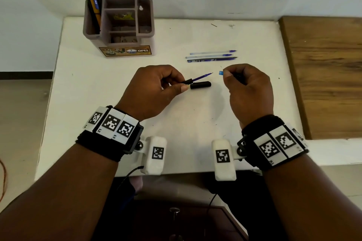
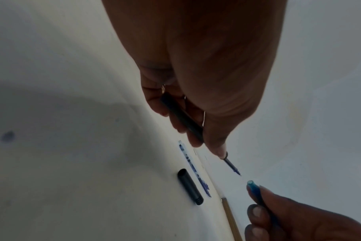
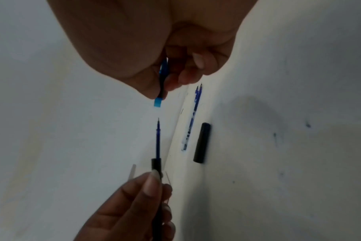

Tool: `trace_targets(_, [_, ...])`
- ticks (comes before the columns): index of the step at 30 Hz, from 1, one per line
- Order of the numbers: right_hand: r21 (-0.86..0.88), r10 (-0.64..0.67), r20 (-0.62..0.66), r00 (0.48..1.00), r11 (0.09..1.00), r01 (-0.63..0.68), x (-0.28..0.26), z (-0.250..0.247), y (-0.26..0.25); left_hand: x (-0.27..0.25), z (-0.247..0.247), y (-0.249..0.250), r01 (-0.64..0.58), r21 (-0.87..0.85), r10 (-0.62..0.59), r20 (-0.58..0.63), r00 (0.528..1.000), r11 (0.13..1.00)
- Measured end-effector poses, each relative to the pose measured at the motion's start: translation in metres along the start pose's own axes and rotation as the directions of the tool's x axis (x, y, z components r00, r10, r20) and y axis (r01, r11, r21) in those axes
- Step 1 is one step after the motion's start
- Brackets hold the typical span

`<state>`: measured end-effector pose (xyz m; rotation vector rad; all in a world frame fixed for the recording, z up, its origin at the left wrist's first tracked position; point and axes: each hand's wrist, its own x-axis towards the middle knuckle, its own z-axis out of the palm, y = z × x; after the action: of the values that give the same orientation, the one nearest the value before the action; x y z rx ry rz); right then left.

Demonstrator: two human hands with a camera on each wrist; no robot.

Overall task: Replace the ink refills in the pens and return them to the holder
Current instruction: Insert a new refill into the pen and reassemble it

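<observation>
— Fingers, left hand (image 1: 154, 86): curled round black pen barrel (image 3: 156, 164), refill (image 1: 201, 76) jutting from its open end. Why so?

— Likely to steady it for the front piece.

— Right hand (image 1: 248, 88)?

— Pinches blue-tipped front section (image 1: 221, 72), aimed at the refill's point, just apart. Both hands raised over worktop (image 1: 117, 123), wrists level.

— Remaining stock?

— Black cap (image 1: 200, 85) below the barrel; three loose refills (image 1: 211, 56) beyond; holder (image 1: 119, 25), far left, keeping pens (image 1: 93, 0).

Small items (image 1: 121, 16) in the holder (image 1: 119, 51) are too blurred to identify.
</observation>
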<state>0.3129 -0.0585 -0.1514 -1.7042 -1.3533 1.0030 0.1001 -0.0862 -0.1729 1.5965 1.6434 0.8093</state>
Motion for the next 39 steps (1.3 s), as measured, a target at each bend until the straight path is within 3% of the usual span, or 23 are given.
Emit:
trace_targets(3, [0.076, 0.046, -0.009, 0.999, 0.996, -0.045, 0.001, -0.001, 0.0, -0.001, 0.001, 0.0, -0.006, 0.003, 0.006, 0.016, 1.0, 1.0])
trace_targets(12, [-0.029, 0.069, 0.138, 0.988, 0.997, -0.065, -0.002, 0.003, 0.003, -0.002, 0.003, -0.001, -0.032, 0.046, 0.029, 0.054, 0.998, 0.998])
trace_targets(19, [0.006, 0.069, 0.096, 0.993, 0.998, -0.07, 0.003, -0.003, 0.002, -0.002, 0.001, 0.001, -0.033, 0.03, 0.032, 0.048, 0.998, 0.999])
trace_targets(35, [-0.097, 0.072, 0.251, 0.965, 0.994, -0.049, 0.006, -0.003, 0.014, -0.002, 0.002, -0.002, -0.044, 0.03, 0.042, 0.069, 0.997, 0.999])
trace_targets(39, [-0.051, 0.078, 0.303, 0.95, 0.997, -0.065, 0.006, -0.005, 0.013, -0.002, 0.001, -0.001, -0.032, 0.003, 0.031, 0.082, 0.996, 0.999])
